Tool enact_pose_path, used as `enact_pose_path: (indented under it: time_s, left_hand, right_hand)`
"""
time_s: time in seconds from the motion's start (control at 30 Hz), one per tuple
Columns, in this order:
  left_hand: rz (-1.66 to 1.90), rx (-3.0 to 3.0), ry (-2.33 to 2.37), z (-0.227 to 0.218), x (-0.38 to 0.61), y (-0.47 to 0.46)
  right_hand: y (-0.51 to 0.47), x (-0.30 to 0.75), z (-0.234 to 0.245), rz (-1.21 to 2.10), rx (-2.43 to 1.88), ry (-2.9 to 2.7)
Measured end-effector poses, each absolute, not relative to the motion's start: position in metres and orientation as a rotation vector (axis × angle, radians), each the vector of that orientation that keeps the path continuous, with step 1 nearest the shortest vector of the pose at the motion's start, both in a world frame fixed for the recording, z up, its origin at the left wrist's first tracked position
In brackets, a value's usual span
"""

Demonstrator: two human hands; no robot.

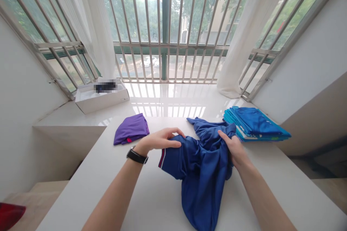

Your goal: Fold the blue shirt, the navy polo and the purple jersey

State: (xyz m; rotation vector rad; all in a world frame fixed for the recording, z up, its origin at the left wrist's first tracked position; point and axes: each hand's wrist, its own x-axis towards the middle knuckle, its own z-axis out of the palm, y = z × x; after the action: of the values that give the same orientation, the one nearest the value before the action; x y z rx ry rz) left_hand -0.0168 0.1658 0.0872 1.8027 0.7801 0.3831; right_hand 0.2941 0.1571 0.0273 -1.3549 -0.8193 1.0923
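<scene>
At the middle of the white table (81, 191), a crumpled royal-blue short-sleeved shirt (202, 177) lies bunched, its striped sleeve cuff (162, 159) pointing toward the left. The hands are apart, with the shirt between and under them. The left hand (159, 141), wearing a black wristwatch (137, 155), lies across the sleeve with fingers curved, not clearly gripping. The right hand (234, 150) is clamped on gathered cloth at the shirt's upper part. Toward the far left edge of the table sits a folded purple garment (131, 129), just beyond the left hand. At the far right corner is a neat stack of folded bright-blue shirts (256, 124), just beside the bunched shirt and right hand. Past the table, on a glossy white sill (168, 103), is an open white cardboard box (101, 100) holding a pixelated dark item (105, 87). Behind it are barred windows (165, 25) and white sheer curtains (238, 39). A red object (9, 215), too cut off to tell, shows in the bottom-left corner.
</scene>
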Motion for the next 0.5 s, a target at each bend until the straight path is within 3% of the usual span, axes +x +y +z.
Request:
enact_pose_path:
  time_s: [0.1, 0.2, 0.27, 0.37, 0.5]
  left_hand:
    - [0.58, 1.555, 0.586, 0.103, -0.01, 0.154]
    - [0.712, 1.401, 0.436, 0.114, -0.003, 0.144]
    - [0.767, 1.411, 0.361, 0.119, 0.002, 0.14]
    - [0.883, 1.54, 0.361, 0.123, 0.01, 0.133]
    - [1.0, 1.78, 0.539, 0.124, 0.017, 0.128]
  right_hand:
    - [0.147, 0.302, 0.033, 1.092, -1.509, -1.091]
    - [0.114, 0.297, 0.033, 0.589, -1.621, -1.193]
    - [0.082, 0.283, 0.03, 0.403, -1.461, -1.219]
    - [0.047, 0.255, 0.025, 0.487, -1.271, -1.447]
    - [0.053, 0.242, 0.037, 0.617, -1.307, -1.207]
